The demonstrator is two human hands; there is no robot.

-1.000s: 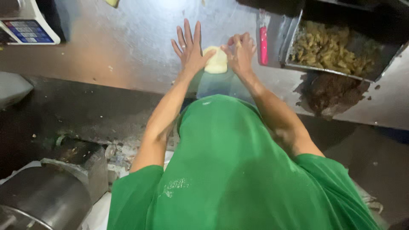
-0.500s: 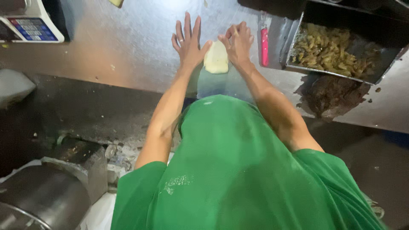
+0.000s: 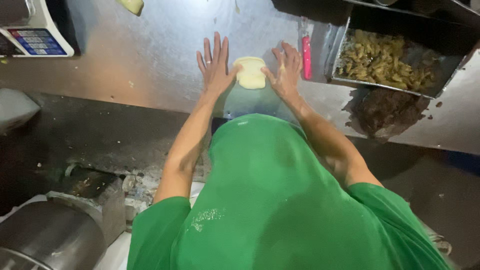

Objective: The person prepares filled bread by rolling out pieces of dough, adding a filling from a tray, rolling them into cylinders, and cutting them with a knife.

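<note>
A pale yellow lump of dough [image 3: 251,73] lies on the steel worktop [image 3: 150,75]. My left hand [image 3: 215,67] lies flat with fingers spread, its thumb side touching the dough's left edge. My right hand [image 3: 286,70] presses against the dough's right edge, fingers stretched forward. Both hands bracket the dough between them without closing around it. My green shirt [image 3: 280,200] fills the lower part of the view.
A metal tray of greenish chopped filling [image 3: 385,60] stands at the right, with a pink-handled tool [image 3: 306,57] beside it. A dark pile [image 3: 385,107] lies below the tray. A scale with a keypad [image 3: 37,35] sits far left, a steel machine [image 3: 50,235] lower left.
Both hands and the dough have shifted slightly away from me on the worktop; the dough looks a little flatter and squarer between my palms.
</note>
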